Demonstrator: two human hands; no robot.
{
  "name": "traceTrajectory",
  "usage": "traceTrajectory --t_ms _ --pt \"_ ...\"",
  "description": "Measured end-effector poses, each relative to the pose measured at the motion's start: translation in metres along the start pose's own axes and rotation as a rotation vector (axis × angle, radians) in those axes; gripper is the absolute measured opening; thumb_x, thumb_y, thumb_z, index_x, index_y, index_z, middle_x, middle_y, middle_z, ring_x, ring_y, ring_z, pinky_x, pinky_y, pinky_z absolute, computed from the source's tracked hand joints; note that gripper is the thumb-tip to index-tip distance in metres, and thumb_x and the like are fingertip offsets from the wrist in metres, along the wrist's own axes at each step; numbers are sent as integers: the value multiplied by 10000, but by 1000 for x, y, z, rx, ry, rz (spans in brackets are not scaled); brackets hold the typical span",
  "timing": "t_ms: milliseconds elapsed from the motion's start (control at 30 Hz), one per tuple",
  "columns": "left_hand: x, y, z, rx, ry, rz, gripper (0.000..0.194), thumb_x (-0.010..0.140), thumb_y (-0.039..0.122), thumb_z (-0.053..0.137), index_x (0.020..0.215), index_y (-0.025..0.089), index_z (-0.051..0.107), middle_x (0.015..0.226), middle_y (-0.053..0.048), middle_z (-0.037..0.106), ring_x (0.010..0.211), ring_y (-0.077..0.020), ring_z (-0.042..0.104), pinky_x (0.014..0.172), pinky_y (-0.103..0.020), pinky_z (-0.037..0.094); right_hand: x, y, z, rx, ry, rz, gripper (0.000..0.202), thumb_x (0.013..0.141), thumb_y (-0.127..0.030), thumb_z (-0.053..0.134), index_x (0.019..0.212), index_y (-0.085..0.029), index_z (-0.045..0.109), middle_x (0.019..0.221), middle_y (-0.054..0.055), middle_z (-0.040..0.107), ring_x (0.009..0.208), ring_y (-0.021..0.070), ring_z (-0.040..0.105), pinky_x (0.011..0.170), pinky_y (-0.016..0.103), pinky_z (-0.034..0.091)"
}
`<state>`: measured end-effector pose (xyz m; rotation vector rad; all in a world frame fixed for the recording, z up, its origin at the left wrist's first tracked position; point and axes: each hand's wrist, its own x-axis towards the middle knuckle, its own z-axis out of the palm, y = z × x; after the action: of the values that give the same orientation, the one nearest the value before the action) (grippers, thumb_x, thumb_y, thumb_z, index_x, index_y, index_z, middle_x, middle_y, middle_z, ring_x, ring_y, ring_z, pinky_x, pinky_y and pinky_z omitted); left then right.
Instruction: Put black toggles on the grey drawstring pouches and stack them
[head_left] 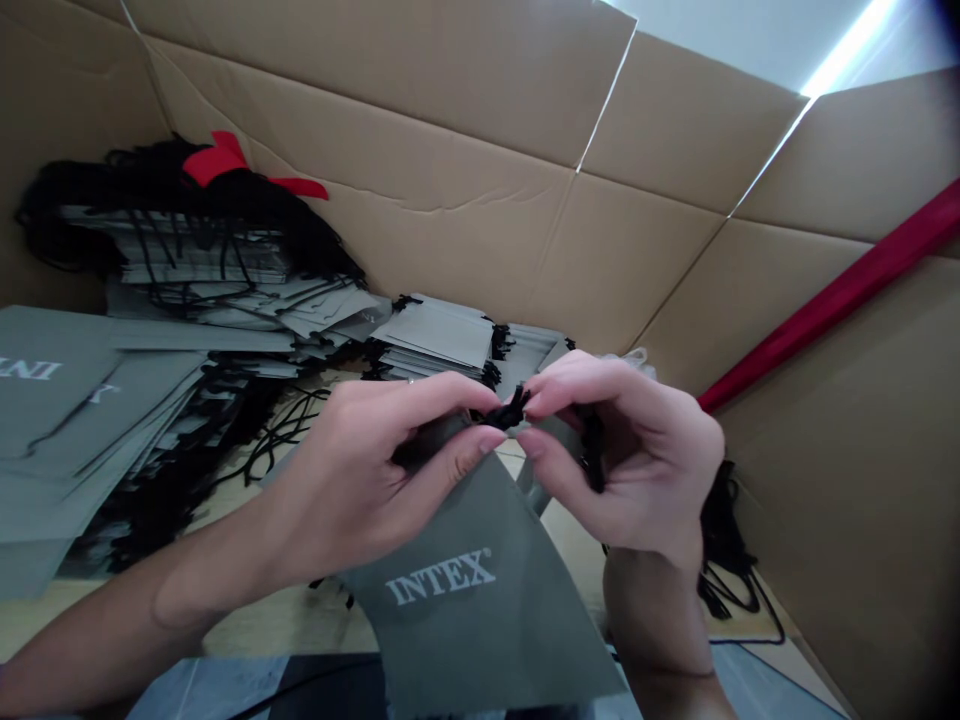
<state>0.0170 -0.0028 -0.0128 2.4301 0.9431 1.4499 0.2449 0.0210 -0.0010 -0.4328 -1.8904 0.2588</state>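
A grey bag (480,610) with white INTEX lettering hangs below my hands at the middle, in front of the table edge. My left hand (390,450) pinches a black cord (510,408) at the bag's top between thumb and forefinger. Just right of it, my right hand (630,440) is closed, its thumb and forefinger tips at the other side of the same knotted cord. More black cord shows under the curled fingers of my right hand.
Stacks of grey bags (60,420) lie at the left, with a smaller stack (439,335) behind my hands. Black cords and a red strip (217,160) top the back left pile. Cardboard walls (450,200) surround the table; a dark red strip (840,290) slants at the right.
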Motion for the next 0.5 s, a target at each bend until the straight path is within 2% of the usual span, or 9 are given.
traceTrajectory --t_ms 100,200,333,500 --pt "-2 -2 -1 62 -14 39 144 1079 268 729 1220 245 735 900 45 809 663 -88 688 640 -218 501 -1 -3 -3 30 -21 97 277 918 -104 832 1145 -252 774 937 9 793 761 164 729 611 323 561" --pt "-3 -2 -2 115 -15 70 141 1089 239 724 1231 230 723 950 47 810 731 -81 716 730 -187 540 1 -5 -4 40 -27 115 326 935 -93 844 1220 -236 772 966 -11 804 784 126 740 639 284 562" --pt "-3 -2 -2 151 -28 94 142 1116 249 698 1253 214 714 1020 32 820 784 -82 733 809 -170 558 3 -6 -3 3 -53 115 225 948 -88 834 1115 -232 789 910 -34 792 703 91 673 626 270 532" --pt "-1 -3 -3 138 -38 115 111 1131 271 685 1201 197 727 971 27 808 823 -94 752 800 -169 549 3 -5 -5 4 -59 126 161 954 -110 824 1042 -237 780 852 -32 763 684 103 638 606 280 513"
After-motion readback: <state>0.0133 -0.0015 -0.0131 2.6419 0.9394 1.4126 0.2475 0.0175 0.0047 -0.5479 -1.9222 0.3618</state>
